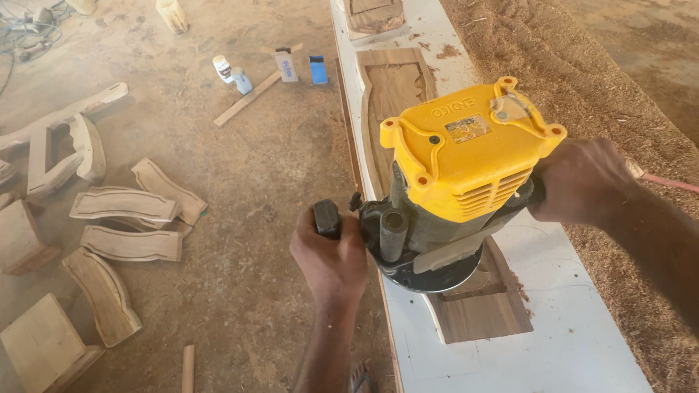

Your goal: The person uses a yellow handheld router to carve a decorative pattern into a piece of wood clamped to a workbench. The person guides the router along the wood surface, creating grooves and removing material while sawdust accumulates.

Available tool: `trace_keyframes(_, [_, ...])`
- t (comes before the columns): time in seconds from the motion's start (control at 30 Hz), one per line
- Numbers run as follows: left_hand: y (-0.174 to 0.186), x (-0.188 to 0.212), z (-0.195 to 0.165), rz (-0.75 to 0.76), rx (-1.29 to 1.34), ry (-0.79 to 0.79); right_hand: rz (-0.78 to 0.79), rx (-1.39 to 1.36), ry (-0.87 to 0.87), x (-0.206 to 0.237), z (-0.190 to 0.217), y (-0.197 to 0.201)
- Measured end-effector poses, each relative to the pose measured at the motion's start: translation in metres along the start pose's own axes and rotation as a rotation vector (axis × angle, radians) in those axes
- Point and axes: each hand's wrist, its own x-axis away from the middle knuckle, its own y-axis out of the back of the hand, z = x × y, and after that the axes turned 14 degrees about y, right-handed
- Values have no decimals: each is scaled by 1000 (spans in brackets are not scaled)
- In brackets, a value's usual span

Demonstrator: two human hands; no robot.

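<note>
A plunge router (457, 167) with a yellow top and dark round base sits on a brown wooden panel (484, 309) lying on a long white bench (575, 335). My left hand (331, 255) grips the router's black left handle. My right hand (582, 182) is closed around the handle on the router's right side, which it hides. A shallow routed groove shows in the panel just below the base. Further along the bench lies a second panel (393, 91) with a recessed middle.
Sawdust is heaped to the right of the bench (626, 109). On the dirt floor at left lie several curved carved wood pieces (124, 207), a wood strip (246, 100), small bottles (231, 73) and blue boxes (318, 70). A red cord (673, 182) trails behind my right wrist.
</note>
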Motion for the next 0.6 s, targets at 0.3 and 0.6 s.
trace_keyframes(0.3, [-7,-5,10,-24,-8,-76,-27,20,-15,-2,-4,-3])
trace_keyframes(0.6, [5,-27,17,109,-125,-122,-43,-172,-72,28,24,21])
